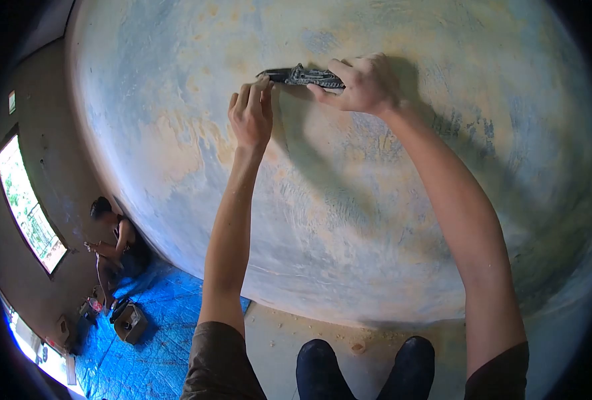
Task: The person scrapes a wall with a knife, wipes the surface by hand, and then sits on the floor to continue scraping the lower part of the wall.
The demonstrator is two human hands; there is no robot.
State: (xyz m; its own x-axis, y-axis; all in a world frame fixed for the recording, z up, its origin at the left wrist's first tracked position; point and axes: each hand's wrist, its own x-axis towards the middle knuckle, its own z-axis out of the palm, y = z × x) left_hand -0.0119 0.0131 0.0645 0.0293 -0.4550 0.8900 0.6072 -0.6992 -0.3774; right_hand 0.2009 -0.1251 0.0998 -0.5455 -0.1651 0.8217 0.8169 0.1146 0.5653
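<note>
My right hand [366,83] is closed around the back of a long, narrow dark tool [302,76]. The tool has a tapered black front end and greyish metal-looking fittings; its exact kind is not clear. It lies sideways against a large wall surface [349,220] with mottled blue, yellow and pink paint. My left hand [250,115] is raised to the tool's left end, fingers bent and close together, their tips at its point. Whether those fingertips also press on the wall is hard to see.
A person [124,243] sits at the left against the wall's foot, on a blue tarp [169,333]. Near them stands an open box [130,323] with things in it. A window [30,203] is at far left. Small crumbs lie on the floor [269,353] beside my dark shoes [319,367].
</note>
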